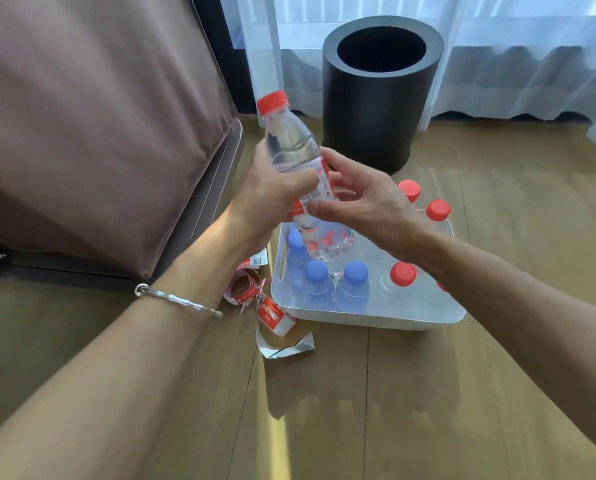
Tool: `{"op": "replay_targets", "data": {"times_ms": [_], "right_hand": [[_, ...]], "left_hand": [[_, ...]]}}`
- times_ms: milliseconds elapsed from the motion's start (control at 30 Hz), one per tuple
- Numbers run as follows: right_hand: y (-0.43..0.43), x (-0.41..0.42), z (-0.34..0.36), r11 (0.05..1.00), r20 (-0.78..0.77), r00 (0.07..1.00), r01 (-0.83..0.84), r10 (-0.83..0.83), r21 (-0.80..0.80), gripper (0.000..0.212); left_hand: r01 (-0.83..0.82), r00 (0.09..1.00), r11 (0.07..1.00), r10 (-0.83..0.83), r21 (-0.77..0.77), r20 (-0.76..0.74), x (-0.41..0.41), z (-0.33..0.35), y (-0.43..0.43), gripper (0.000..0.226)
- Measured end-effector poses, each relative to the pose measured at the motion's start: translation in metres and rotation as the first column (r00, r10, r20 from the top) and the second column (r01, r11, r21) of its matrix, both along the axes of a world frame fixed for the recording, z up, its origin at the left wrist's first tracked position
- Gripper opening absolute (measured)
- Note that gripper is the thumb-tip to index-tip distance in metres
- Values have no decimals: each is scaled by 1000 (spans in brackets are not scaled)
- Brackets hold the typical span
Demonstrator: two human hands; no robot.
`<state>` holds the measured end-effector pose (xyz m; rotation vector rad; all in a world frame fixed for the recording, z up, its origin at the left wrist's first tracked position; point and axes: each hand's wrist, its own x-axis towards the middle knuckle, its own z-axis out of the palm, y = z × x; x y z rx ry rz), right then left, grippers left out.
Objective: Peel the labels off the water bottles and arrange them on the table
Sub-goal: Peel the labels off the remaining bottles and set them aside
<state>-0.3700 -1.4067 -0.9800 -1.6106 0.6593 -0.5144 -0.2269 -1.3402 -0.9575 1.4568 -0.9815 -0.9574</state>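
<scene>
Currently the bottle (291, 140) is held up in the air above the tray (376, 318), clear of the other bottles standing in it. Its long axis is tilted: the red cap (272, 101) points up and away to the left, and the base hangs down toward the tray.

The left hand (272, 199) is wrapped round the bottle's middle from the left, fingers curled firmly on it. The right hand (369, 199) lies just to the right of the bottle at the height of the label (324, 181). Its fingers are spread and only loosely bent. The thumb sits at the label's lower part and the forefinger near its upper edge. No closed pinch on the label is visible.

Judgement: the label is still on, and it faces the right hand, which is the nearer and free one. The peel should therefore start from the right side, pulling round the bottle and across its long axis, while the left hand steadies it.

Peeled labels (276, 317) lie on the wooden floor just left of the tray.
</scene>
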Motion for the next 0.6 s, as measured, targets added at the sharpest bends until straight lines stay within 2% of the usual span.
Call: {"op": "replay_targets", "data": {"times_ms": [100, 167, 300, 367, 500, 600], "right_hand": [[4, 5, 1, 997, 29, 998, 48, -47, -59, 73], [7, 7, 0, 988, 36, 992, 124, -122, -89, 73], [8, 4, -5, 965, 29, 978, 207, -205, -163, 81], [8, 2, -7, 951, 21, 977, 212, -213, -224, 85], [5, 2, -9, 950, -26, 986, 150, -163, -274, 83], [2, -1, -8, 973, -40, 993, 104, -114, -205, 83]], "left_hand": [[-166, 985, 986, 167, -22, 45, -8, -2, -3, 74], [-221, 968, 975, 221, -19, 122, -9, -3, -5, 83], [-104, 937, 987, 55, 125, 345, -2, 3, -12, 84], [-52, 913, 983, -25, 177, 407, -2, 6, -12, 95], [-5, 917, 985, -64, 172, 393, -1, 6, -8, 114], [13, 930, 994, -54, 113, 364, -1, 7, -4, 103]]}}
